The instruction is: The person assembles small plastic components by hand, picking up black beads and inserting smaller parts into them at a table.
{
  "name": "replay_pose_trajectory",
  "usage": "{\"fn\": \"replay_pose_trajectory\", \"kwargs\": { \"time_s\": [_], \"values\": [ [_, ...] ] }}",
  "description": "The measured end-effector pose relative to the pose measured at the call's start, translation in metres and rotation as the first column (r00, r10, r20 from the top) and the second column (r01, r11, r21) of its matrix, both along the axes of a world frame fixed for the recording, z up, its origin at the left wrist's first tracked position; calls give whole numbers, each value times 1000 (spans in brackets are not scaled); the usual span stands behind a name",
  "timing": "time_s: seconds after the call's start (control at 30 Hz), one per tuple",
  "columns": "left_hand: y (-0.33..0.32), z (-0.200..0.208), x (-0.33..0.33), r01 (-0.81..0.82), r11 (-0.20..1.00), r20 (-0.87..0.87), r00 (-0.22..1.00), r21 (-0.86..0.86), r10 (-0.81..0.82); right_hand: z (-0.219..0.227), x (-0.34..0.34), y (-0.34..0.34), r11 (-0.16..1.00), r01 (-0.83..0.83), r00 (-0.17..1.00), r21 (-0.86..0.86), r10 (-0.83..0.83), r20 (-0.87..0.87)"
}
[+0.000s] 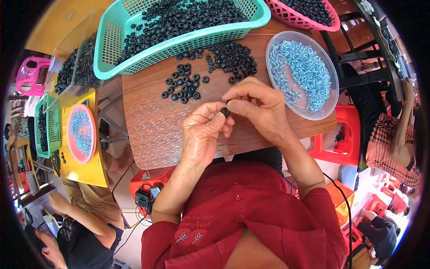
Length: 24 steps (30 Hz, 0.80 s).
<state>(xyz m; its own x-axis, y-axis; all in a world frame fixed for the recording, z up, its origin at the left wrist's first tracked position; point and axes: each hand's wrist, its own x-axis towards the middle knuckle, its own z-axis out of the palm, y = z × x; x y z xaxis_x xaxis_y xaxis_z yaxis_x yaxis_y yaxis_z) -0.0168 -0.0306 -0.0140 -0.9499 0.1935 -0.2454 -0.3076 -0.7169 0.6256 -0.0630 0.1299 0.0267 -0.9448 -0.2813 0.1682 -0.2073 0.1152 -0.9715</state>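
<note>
Between the thumb and fingertips of my left hand [202, 130] is a small round black cap [225, 112] with a hollow centre. Its opening faces up toward me. My right hand [262, 107] meets it from the right, thumb and forefinger pinched just above the cap; whatever they hold is too small to make out. Beyond my hands on the brown wooden table [152, 134] lies a loose group of black caps [183, 85], with a denser pile [233, 60] of small black parts behind. A clear round dish [278, 96] of small shiny light-blue pieces [309, 71] stands right of my right hand.
A turquoise basket [179, 43] full of black caps stands at the table's far side, with a pink basket [331, 20] beyond. At left, a yellow table [96, 170] bears a pink dish [92, 150] and green basket [54, 121]. Red stools [345, 134] and other people are nearby.
</note>
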Motion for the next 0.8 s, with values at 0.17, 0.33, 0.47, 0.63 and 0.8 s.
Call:
{"fn": "replay_pose_trajectory", "kwargs": {
  "time_s": [0.17, 0.33, 0.47, 0.63, 0.8],
  "values": [
    [6, 6, 1, -5, 1000, 9, 1000, -18, 5, -5, 16, 2, 980, 20, 997, -199, -5, 75],
    [9, 8, 3, -6, 1000, 33, 999, -29, 7, -13, 20, 7, 995, 70, 994, -78, -76, -78],
    [12, 9, 4, -19, 997, 17, 1000, -74, 20, -14, 22, 10, 996, 80, 990, -34, -84, -118],
    [16, 11, 4, -42, 993, 5, 999, -109, 43, -12, 23, 11, 993, 116, 979, 7, -113, -167],
    [20, 12, 5, -90, 975, -57, 995, -205, 80, -9, 22, 12, 992, 118, 979, 40, -110, -172]
  ]
}}
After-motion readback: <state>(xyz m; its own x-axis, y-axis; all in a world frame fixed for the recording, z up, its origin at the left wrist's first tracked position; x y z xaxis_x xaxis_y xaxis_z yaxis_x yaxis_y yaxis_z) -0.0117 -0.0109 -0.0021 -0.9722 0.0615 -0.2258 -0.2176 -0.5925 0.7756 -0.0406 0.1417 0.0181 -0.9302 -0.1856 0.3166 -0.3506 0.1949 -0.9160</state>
